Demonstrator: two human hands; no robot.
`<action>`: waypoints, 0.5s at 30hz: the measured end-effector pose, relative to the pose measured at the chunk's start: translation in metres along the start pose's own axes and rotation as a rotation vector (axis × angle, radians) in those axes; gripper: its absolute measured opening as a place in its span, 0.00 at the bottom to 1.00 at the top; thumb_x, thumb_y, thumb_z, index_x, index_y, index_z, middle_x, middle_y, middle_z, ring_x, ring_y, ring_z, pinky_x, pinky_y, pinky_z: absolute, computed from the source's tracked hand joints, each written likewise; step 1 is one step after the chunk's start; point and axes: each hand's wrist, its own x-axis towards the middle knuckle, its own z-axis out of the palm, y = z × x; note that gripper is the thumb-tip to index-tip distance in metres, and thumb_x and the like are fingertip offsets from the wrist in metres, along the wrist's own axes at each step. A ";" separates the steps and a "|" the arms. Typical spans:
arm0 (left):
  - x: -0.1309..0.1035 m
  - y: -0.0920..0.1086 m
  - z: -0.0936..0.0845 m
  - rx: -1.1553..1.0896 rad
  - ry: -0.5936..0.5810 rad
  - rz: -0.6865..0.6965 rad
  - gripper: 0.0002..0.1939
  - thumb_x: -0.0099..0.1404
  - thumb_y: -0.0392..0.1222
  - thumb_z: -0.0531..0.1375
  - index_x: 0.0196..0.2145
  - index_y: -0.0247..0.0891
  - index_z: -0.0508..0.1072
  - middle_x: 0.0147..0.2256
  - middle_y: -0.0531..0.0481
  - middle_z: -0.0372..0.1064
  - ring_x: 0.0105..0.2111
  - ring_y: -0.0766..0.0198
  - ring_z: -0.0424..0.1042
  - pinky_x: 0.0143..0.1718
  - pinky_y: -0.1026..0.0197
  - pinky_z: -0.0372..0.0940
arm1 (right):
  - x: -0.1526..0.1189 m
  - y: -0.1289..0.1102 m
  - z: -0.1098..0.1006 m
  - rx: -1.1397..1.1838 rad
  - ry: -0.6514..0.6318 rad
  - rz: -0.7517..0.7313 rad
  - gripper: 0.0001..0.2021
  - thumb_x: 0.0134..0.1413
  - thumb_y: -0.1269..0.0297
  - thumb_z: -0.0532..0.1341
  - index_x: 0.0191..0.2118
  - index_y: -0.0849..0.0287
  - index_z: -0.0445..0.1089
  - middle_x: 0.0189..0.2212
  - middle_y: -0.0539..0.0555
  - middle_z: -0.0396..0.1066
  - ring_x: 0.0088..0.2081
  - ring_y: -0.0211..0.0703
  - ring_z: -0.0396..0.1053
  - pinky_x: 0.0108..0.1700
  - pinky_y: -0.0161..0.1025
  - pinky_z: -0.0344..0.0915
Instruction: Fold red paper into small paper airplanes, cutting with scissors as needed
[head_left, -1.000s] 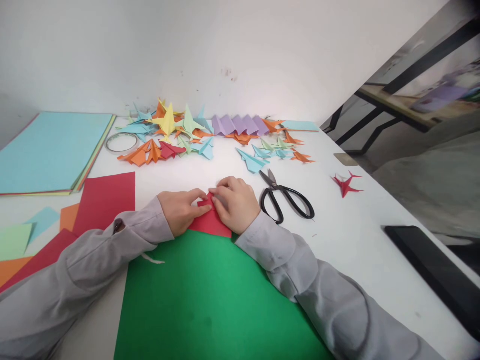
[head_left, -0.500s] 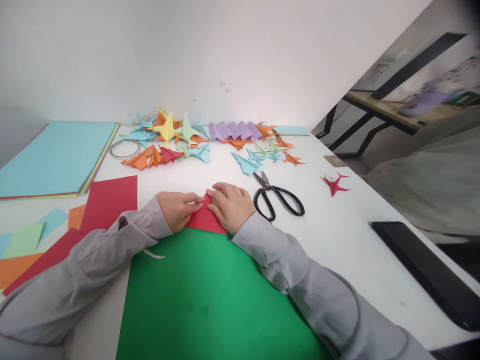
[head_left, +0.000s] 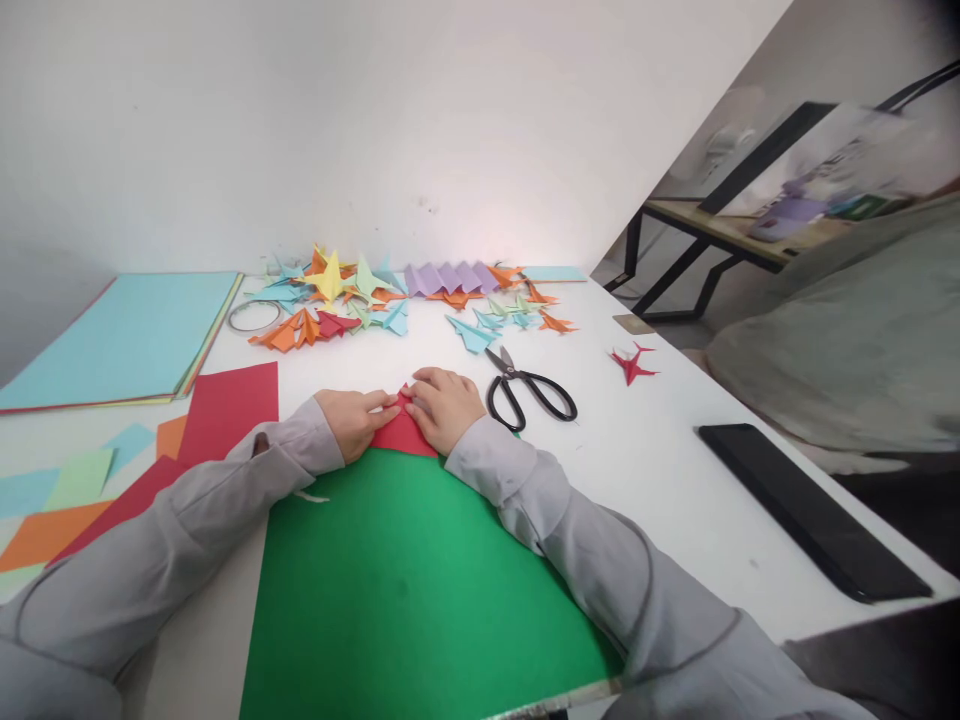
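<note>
A piece of red paper (head_left: 405, 437), partly folded to a point at its far end, lies at the far edge of the green sheet (head_left: 435, 560). My left hand (head_left: 354, 418) pinches its left side near the tip with thumb and forefinger. From the right, my right hand (head_left: 448, 408) grips the same upper part, its thumb pressing on the fold. The fingers cover some of the creases. Just right of my right hand lie black-handled scissors (head_left: 517, 378), blades slightly apart.
Folded paper planes (head_left: 330, 280) and a purple pleated strip (head_left: 452, 279) line the wall. Coloured sheets (head_left: 172, 310) and loose red paper (head_left: 234, 405) lie left. A red paper plane (head_left: 632, 366) and a black phone-like slab (head_left: 795, 505) lie right. A wire ring (head_left: 253, 317) is at back left.
The view has shifted, so things on the right appear further left and the back of the table lower. Both hands keep their hold on the red paper, with the fingers barely moved.
</note>
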 end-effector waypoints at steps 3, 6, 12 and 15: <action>0.008 0.011 -0.008 0.139 -0.133 -0.011 0.19 0.59 0.35 0.48 0.46 0.32 0.68 0.44 0.41 0.68 0.29 0.61 0.71 0.22 0.62 0.59 | 0.001 -0.001 0.001 -0.005 -0.001 0.007 0.12 0.54 0.63 0.52 0.43 0.53 0.68 0.49 0.55 0.63 0.50 0.48 0.58 0.49 0.49 0.52; 0.016 0.012 -0.014 0.089 -0.141 -0.104 0.17 0.57 0.36 0.50 0.42 0.35 0.71 0.42 0.42 0.69 0.26 0.63 0.69 0.23 0.62 0.59 | 0.002 0.000 0.001 0.003 -0.007 0.012 0.12 0.53 0.62 0.54 0.42 0.53 0.68 0.48 0.55 0.63 0.50 0.48 0.58 0.49 0.50 0.52; 0.032 -0.003 -0.019 -0.186 -0.091 -0.400 0.14 0.53 0.44 0.55 0.33 0.36 0.76 0.33 0.44 0.71 0.33 0.59 0.70 0.35 0.60 0.64 | 0.002 0.002 0.001 0.006 -0.002 -0.018 0.13 0.53 0.60 0.53 0.44 0.53 0.67 0.48 0.55 0.64 0.49 0.48 0.59 0.49 0.50 0.52; 0.043 -0.002 -0.023 -0.289 -0.199 -0.602 0.15 0.50 0.46 0.59 0.33 0.36 0.74 0.30 0.46 0.72 0.30 0.58 0.70 0.32 0.59 0.63 | 0.002 0.001 0.000 0.010 0.009 -0.028 0.13 0.53 0.60 0.53 0.44 0.53 0.67 0.47 0.56 0.64 0.49 0.50 0.59 0.48 0.51 0.53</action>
